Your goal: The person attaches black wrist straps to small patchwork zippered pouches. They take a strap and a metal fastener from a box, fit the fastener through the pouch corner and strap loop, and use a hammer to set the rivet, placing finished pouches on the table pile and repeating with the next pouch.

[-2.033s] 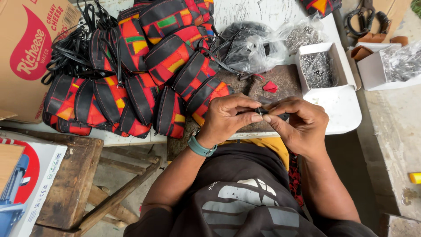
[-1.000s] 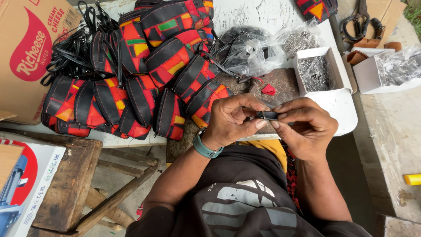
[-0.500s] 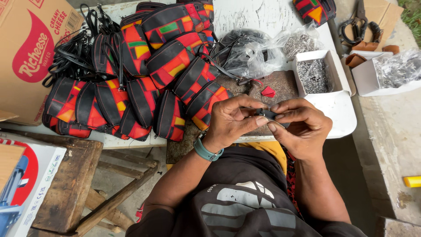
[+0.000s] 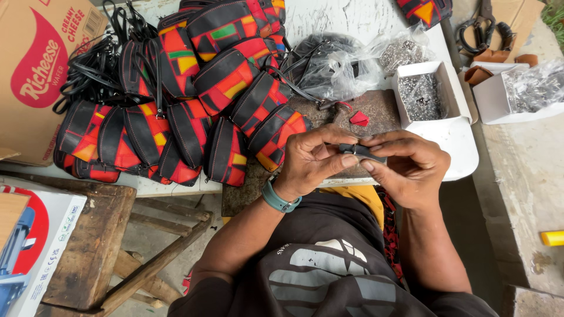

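Note:
My left hand (image 4: 311, 161) and my right hand (image 4: 405, 167) meet in front of my chest, both pinching a small black strap piece (image 4: 359, 151) between thumbs and fingertips. A teal watch band (image 4: 279, 201) sits on my left wrist. Just beyond my hands lies a dark work slab (image 4: 376, 105) with a small red scrap (image 4: 359, 118) on it. A pile of red, black and multicoloured pouches (image 4: 194, 100) with black straps covers the table to the left.
A white open box of small metal fittings (image 4: 424, 97) stands at the right, with a second white box (image 4: 517, 94) beyond it. Clear plastic bags (image 4: 346, 64) lie behind the slab. A cardboard carton (image 4: 41, 70) is far left, a wooden stool (image 4: 94, 246) below.
Both hands stay together on the small black piece, turning it slightly between the fingers; the view has shifted a little, and nothing else on the table has moved.

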Demonstrator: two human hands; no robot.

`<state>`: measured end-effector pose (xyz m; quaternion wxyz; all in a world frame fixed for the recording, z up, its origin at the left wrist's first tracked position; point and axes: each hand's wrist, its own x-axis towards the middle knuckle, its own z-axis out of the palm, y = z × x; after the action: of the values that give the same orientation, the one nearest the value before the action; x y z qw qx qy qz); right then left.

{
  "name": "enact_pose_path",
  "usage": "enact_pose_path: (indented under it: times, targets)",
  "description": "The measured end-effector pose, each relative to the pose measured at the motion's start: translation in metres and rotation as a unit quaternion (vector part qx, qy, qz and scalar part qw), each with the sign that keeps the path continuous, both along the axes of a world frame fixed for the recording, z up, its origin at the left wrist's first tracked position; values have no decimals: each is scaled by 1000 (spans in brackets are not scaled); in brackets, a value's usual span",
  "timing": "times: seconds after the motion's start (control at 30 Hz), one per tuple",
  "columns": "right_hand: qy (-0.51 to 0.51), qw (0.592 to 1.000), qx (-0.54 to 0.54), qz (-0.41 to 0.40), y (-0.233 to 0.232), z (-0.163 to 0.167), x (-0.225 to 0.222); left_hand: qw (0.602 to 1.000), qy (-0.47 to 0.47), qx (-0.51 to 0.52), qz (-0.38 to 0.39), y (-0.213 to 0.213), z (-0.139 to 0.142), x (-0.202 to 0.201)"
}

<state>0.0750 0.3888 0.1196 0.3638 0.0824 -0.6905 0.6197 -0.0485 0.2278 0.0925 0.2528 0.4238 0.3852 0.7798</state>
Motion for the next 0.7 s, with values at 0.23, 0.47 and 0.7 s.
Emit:
enact_pose_path:
  times: [0.23, 0.47, 0.7]
  targets:
    - [-11, 996, 71, -50, 4, -11, 0, 1000, 1, -18, 8, 5, -20, -5]
    - [-97, 989, 41, -100, 23, -27, -31, 989, 37, -125, 74, 25, -16, -32]
    - [-339, 901, 175, -205, 49, -65, -81, 790, 284, -299, 453, -57, 35, -127]
